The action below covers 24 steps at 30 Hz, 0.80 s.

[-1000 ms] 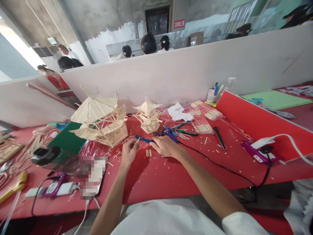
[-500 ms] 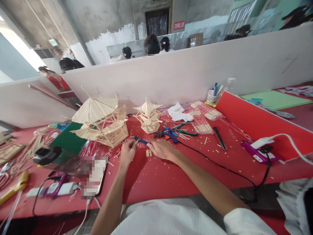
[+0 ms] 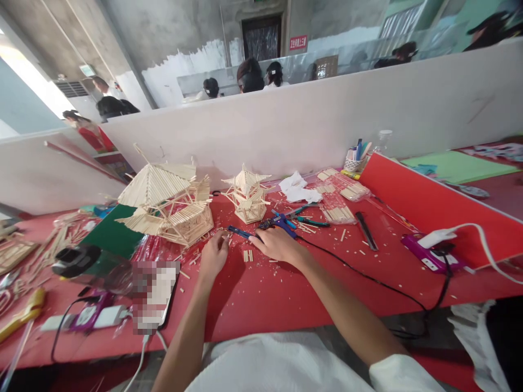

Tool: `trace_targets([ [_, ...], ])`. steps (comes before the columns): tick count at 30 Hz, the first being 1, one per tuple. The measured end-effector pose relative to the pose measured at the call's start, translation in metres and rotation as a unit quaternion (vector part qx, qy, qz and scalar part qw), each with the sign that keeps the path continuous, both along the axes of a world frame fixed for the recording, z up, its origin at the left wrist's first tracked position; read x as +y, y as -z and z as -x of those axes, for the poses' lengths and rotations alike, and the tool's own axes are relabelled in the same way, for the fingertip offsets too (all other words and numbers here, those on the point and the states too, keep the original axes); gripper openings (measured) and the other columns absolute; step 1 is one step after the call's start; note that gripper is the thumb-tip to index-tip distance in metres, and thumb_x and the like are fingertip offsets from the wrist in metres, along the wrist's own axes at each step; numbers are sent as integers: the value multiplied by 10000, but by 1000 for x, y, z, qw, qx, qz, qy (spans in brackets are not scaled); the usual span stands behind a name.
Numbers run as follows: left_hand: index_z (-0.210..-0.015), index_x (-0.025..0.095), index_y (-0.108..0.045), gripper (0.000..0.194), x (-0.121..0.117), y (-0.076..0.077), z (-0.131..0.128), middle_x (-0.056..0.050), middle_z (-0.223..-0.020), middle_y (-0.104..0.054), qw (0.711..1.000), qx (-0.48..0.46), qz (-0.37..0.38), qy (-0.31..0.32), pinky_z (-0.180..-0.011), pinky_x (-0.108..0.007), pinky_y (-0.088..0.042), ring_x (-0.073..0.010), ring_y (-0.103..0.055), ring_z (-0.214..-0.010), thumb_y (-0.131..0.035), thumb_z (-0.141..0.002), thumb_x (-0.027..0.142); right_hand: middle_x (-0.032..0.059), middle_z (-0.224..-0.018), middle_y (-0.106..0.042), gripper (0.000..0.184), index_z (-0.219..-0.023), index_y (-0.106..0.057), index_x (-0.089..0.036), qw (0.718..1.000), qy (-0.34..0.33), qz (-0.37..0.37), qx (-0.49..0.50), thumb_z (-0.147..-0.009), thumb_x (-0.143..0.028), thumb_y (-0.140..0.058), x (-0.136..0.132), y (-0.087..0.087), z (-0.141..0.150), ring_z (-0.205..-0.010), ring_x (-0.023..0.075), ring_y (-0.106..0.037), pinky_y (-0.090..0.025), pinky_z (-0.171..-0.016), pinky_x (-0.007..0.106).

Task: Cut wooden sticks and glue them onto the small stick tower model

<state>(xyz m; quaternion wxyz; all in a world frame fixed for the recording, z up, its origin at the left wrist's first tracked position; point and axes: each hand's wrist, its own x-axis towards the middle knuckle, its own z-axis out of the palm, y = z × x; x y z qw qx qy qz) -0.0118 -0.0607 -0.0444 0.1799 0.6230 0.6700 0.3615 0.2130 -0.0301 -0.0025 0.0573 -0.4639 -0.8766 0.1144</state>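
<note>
A slim dark-blue hand tool [image 3: 240, 232] lies in my right hand [image 3: 278, 242], its far end pointing left; its exact kind is unclear. My left hand [image 3: 215, 251] is closed in a pinch just left of the tool's tip, and whatever sits between its fingers is too small to make out. Between and below the hands lie several short wooden sticks [image 3: 248, 256] side by side on the red tabletop [image 3: 245, 299]. Behind stands a small stick pagoda [image 3: 246, 196]. To the left is a larger stick pavilion [image 3: 171, 204].
Right of the pagoda are a blue glue gun [image 3: 284, 222] with a black cord, green-handled pliers [image 3: 312, 222], bagged sticks [image 3: 337, 204] and a black knife [image 3: 366, 231]. A phone [image 3: 163, 294] and bottle [image 3: 98, 267] lie left. A red board [image 3: 433, 212] leans at right.
The tool's tip has come slightly away from my left hand, and my right hand has moved a little to the right with it. The pavilion and pagoda stand as before.
</note>
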Motion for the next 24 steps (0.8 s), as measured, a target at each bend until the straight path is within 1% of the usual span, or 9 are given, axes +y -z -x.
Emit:
trace_targets([
  [2,-1072,217,-649,224,-2,-1,-3,-33,-815,-713,1000,26,15,0,-724,-278,-432,-196,-645,-755,-495,-931,299,154,-1067,-754,549,-1122,-650,-175,1000,-10,4,-2,-1044,-572,-279,3,-8,-17,-1025,311,-703,-448,-861,339],
  [4,-1035,222,-646,208,-3,-1,-4,-33,-832,-718,998,50,30,18,-729,-283,-432,-200,-657,-769,-483,-935,302,151,-1102,-743,551,-1143,-634,-184,1000,-10,12,8,-1011,-626,-331,8,-13,-33,-1022,321,-694,-455,-818,342],
  [7,-940,215,-660,208,-2,-1,-5,-39,-872,-723,994,82,47,47,-728,-286,-429,-202,-661,-791,-489,-933,333,142,-1105,-728,536,-1121,-617,-191,999,24,0,32,-961,-664,-422,18,-14,-56,-990,318,-685,-460,-774,347],
  [9,-904,208,-677,220,-2,0,-6,-42,-879,-729,992,95,60,53,-716,-284,-423,-201,-659,-788,-510,-922,350,140,-1136,-711,517,-1117,-603,-194,998,46,-12,49,-939,-660,-469,26,-10,-69,-993,310,-673,-461,-765,349],
  [11,-879,201,-699,228,-2,-1,-7,-41,-845,-735,990,101,76,60,-694,-280,-415,-197,-656,-762,-538,-908,360,134,-1140,-701,496,-1093,-600,-197,996,74,-17,53,-917,-653,-511,33,-7,-82,-991,304,-664,-461,-756,347],
  [14,-858,199,-721,222,-3,-1,-12,-43,-814,-743,989,92,88,72,-669,-273,-411,-192,-660,-742,-572,-894,359,133,-1105,-699,473,-1057,-602,-197,990,133,-28,36,-911,-640,-522,42,-2,-101,-995,301,-656,-461,-757,344],
  [17,-857,202,-724,203,-3,0,-17,-45,-828,-751,991,68,82,82,-672,-268,-424,-188,-669,-749,-585,-894,345,156,-1092,-695,484,-1039,-605,-183,980,194,-39,8,-902,-642,-530,49,3,-118,-986,304,-656,-458,-755,341],
  [20,-840,200,-723,197,-2,1,-23,-40,-808,-750,991,60,83,87,-670,-261,-431,-180,-670,-729,-599,-897,342,177,-1089,-695,515,-1066,-604,-163,972,230,-45,-14,-901,-644,-521,57,10,-128,-981,311,-660,-459,-752,344],
  [24,-866,196,-744,188,-1,3,-30,-51,-835,-765,990,76,84,82,-669,-260,-431,-184,-688,-747,-620,-898,333,214,-1155,-677,572,-1099,-607,-134,967,250,-44,-31,-860,-652,-564,65,20,-132,-1042,345,-647,-469,-798,378],
])
